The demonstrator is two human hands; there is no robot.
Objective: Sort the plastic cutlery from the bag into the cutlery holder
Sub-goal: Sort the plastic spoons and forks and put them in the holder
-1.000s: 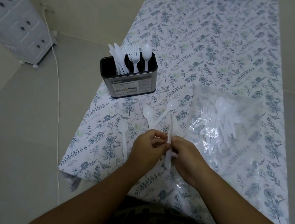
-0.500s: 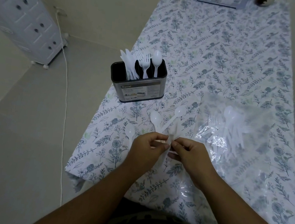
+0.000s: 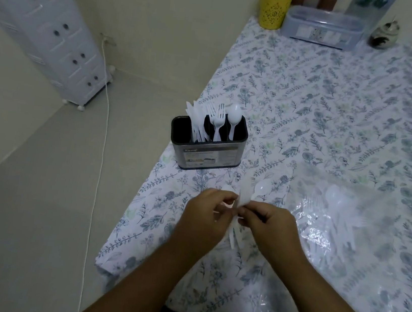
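Observation:
My left hand (image 3: 206,212) and my right hand (image 3: 268,222) meet over the table's near part and together pinch a small bunch of white plastic cutlery (image 3: 236,235), with handles hanging below my fingers. One white spoon (image 3: 261,188) pokes out just beyond them. A dark cutlery holder (image 3: 206,153) stands farther back and to the left, with knives, forks and a spoon upright in its compartments. The clear plastic bag (image 3: 349,221) lies flat to the right, with several white pieces still inside.
The table wears a floral cloth (image 3: 325,106); its left edge drops to the floor. At the far end stand a yellow cup (image 3: 275,6), a clear lidded box (image 3: 323,28) and a small jar (image 3: 384,35). A white drawer cabinet (image 3: 48,28) and a cable (image 3: 102,141) are at left.
My view has tilted up, so the far end of the table shows. Both hands have gathered the loose spoons into the bunch and lifted it slightly off the cloth.

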